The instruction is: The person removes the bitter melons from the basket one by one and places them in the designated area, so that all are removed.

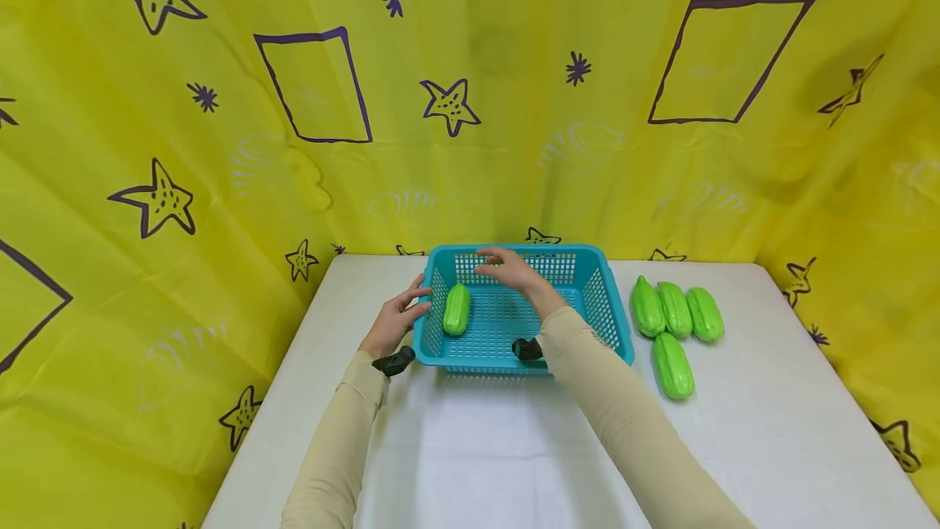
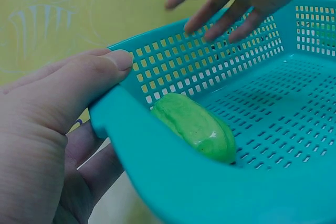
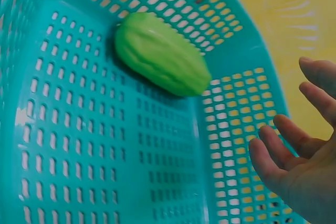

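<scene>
A turquoise perforated plastic basket [image 1: 485, 362] stands on the white table. One glossy green, ribbed, gourd-like vegetable [image 1: 457, 310] lies on its floor near the left wall. My left hand [image 1: 396, 318] grips the basket's left rim; in the left wrist view its thumb [image 2: 113, 64] rests on the rim while other fingers stay outside and below. Over the back part of the basket hovers my right hand [image 1: 512, 270], holding nothing. Its fingers are spread and slightly bent in the right wrist view, apart from the vegetable.
Several similar green vegetables [image 1: 676, 310] lie on the table [image 1: 764, 398] to the basket's right, one of them [image 1: 672, 366] in front of the others. A yellow patterned curtain [image 1: 499, 178] hangs behind the table and along both sides.
</scene>
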### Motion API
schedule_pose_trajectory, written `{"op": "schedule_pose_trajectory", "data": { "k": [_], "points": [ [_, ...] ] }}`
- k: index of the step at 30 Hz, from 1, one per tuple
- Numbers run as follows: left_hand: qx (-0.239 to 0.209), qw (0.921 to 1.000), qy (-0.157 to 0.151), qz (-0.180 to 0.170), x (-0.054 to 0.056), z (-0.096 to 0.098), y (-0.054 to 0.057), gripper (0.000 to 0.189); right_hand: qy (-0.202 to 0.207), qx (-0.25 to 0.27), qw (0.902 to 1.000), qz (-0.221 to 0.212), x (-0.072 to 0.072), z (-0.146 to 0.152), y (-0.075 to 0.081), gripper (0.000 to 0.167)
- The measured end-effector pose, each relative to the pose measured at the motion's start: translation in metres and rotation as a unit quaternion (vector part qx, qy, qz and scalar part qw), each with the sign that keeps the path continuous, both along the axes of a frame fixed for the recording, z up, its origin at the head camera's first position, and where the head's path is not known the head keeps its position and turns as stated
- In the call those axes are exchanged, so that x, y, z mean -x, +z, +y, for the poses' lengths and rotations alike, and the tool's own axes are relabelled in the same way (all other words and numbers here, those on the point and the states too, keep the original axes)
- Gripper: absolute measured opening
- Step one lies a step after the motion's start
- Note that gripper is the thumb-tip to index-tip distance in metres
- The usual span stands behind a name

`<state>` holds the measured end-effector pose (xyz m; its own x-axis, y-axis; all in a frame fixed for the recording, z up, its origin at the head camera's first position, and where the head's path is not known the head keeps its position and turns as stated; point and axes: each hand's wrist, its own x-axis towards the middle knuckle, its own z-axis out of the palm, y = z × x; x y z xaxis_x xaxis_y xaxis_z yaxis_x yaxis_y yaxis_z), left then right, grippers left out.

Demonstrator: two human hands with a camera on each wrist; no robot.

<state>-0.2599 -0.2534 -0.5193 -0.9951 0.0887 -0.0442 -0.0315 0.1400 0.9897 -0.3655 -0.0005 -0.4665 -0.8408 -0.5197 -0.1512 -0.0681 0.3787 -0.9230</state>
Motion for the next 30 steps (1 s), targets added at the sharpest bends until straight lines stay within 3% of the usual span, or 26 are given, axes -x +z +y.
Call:
{"op": "schedule_pose_trajectory", "data": {
  "k": [10,17,30],
  "points": [
    [-0.003,1.0,0.002,-0.004,0.002,0.0,-0.004,0.042,0.039,-0.03,0.9982,-0.034,-0.003,-0.023,-0.021,0.053],
    [-0.005,1.0,0.002,-0.005,0.003,-0.001,-0.003,0.045,0.045,-0.041,0.9962,-0.062,-0.005,-0.031,-0.023,0.053],
    [-0.01,0.9997,-0.012,0.021,0.003,-0.002,-0.005,0.049,0.11,-0.064,0.9836,-0.128,-0.009,-0.035,-0.03,0.057]
  ]
}}
